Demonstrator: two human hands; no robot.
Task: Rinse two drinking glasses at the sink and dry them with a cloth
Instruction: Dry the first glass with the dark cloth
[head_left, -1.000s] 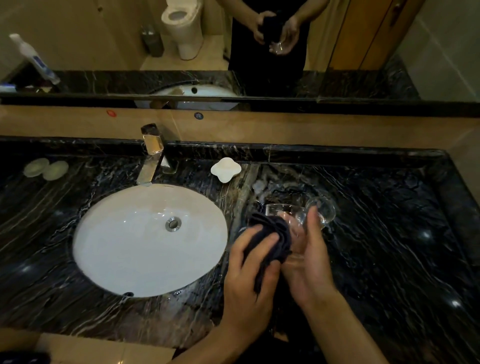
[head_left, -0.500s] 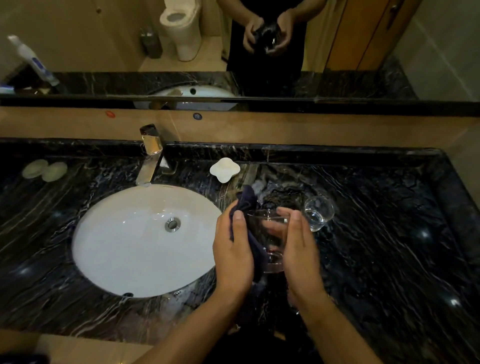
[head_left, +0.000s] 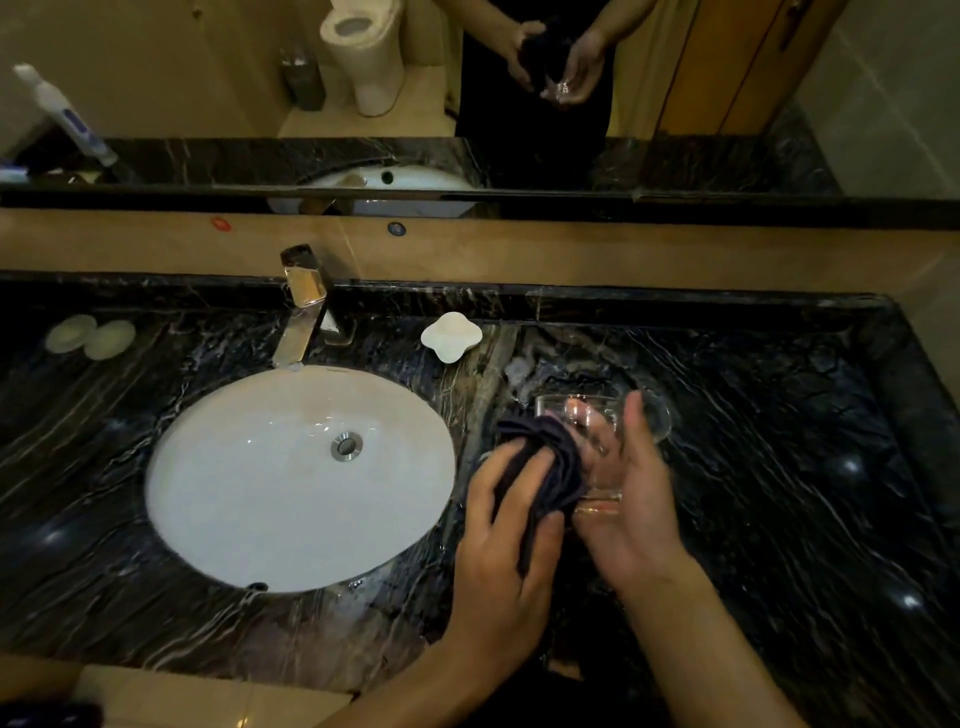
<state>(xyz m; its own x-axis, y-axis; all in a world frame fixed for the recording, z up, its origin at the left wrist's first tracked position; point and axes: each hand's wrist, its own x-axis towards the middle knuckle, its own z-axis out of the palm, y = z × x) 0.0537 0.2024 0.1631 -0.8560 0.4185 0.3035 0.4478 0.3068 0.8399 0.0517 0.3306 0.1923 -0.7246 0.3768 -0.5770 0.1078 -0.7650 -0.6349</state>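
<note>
A: Nearest the camera, over the black marble table (head_left: 779, 493), what is held in each grip?

B: A dark cloth (head_left: 545, 467) is bunched in the left hand (head_left: 504, 561), with the fingers closed around it. A clear drinking glass (head_left: 597, 447) is clasped by the right hand (head_left: 628, 499), its fingers wrapped round the far side and seen through the wall of the glass.

A: How are cloth and glass placed?

B: The cloth is pressed against the left side of the glass. The glass is held upright above the table, to the right of the white oval sink (head_left: 296, 483).

A: Is the other glass seen?

B: A second glass (head_left: 657, 421) is partly seen on the table just behind the right hand; only part of its rim is shown.

A: And farther back?

B: A white clover-shaped dish (head_left: 451, 335) is set on the table near the chrome faucet (head_left: 301, 306). Two pale round soaps (head_left: 91, 335) are laid at the far left. Above, the hands and cloth are reflected in the mirror (head_left: 519, 78).
</note>
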